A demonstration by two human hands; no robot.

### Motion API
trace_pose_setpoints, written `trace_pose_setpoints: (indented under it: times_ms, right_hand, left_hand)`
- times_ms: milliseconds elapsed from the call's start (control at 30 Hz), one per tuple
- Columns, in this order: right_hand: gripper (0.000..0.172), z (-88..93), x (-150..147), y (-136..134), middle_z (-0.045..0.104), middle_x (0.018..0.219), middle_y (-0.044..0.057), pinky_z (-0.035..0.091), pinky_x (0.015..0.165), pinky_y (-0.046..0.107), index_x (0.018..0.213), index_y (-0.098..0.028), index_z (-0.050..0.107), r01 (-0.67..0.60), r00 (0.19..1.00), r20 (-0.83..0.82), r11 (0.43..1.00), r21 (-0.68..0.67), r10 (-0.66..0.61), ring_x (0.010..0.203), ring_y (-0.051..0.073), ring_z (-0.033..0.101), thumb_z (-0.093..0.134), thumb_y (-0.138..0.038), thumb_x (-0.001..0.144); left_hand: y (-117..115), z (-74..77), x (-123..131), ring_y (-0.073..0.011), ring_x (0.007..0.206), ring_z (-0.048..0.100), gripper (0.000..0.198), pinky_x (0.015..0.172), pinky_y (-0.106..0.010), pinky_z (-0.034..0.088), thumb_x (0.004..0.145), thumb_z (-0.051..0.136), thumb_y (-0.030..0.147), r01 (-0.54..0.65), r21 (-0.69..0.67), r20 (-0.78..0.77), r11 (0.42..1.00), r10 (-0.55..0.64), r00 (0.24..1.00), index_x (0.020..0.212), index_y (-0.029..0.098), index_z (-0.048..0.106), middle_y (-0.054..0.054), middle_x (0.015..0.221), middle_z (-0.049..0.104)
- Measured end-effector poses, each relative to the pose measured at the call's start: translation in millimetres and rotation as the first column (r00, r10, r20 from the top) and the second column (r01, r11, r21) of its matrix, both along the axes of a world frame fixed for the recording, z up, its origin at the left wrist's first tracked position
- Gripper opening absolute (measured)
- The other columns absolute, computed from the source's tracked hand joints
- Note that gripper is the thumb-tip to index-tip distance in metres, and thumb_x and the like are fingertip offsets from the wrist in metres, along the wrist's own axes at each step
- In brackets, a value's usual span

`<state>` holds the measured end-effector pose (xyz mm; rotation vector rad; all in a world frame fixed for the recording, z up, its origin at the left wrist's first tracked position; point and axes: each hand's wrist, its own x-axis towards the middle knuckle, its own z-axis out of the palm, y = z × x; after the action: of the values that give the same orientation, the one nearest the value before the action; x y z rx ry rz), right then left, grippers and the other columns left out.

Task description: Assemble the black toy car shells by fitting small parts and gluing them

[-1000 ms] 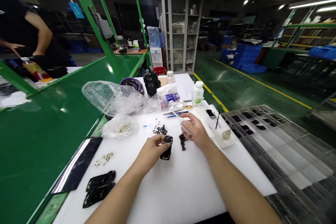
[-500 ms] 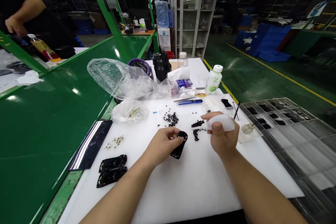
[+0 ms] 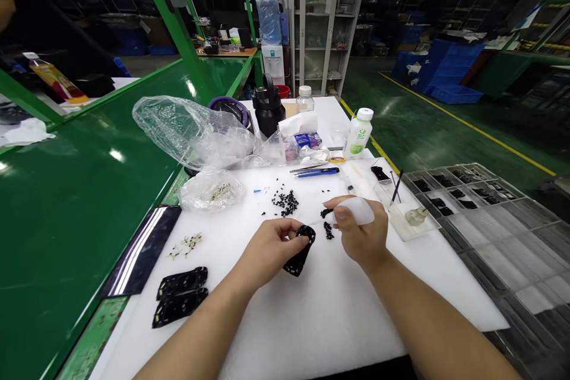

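My left hand pinches a flat black plastic part by its upper end, tilted above the white work surface. In my right hand is a small white squeeze bottle, lying on its side with its thin tip pointing left, close to the black part's top end. Whether the tip touches the part I cannot tell. Small black pieces lie under and beside the bottle, and a looser pile of black pieces sits beyond my left hand. Two similar black parts rest at the left.
Pale small pieces lie at the left, near a plastic bag. A blue utility knife, a green-white bottle and a black flask stand or lie farther back. At right are a glass bottle and a compartment tray.
My right hand has brought the squeeze bottle left, its tip now near the black part. My left hand still holds the part. The whole view has shifted slightly.
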<state>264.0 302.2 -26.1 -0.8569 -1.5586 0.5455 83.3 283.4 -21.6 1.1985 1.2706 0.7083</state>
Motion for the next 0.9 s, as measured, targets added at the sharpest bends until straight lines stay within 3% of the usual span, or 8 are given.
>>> trace_pose_setpoints:
  times_ms: [900]
  right_hand:
    - [0.017, 3.7, -2.0, -0.9, 0.069, 0.072, 0.003, 0.050, 0.044, 0.019, 0.081, -0.015, 0.071, -0.050, 0.999, -0.021, 0.999, 0.015, 0.050, 0.049, 0.009, 0.059, 0.059, -0.022, 0.091]
  left_hand:
    - [-1.7, -5.2, -5.6, -0.0104, 0.056, 0.048, 0.025, 0.052, -0.023, 0.039, 0.074, 0.068, 0.037, 0.033, 0.002, 0.010, 0.999, -0.033, 0.999, 0.084, 0.014, 0.068, 0.000, 0.065, 0.057]
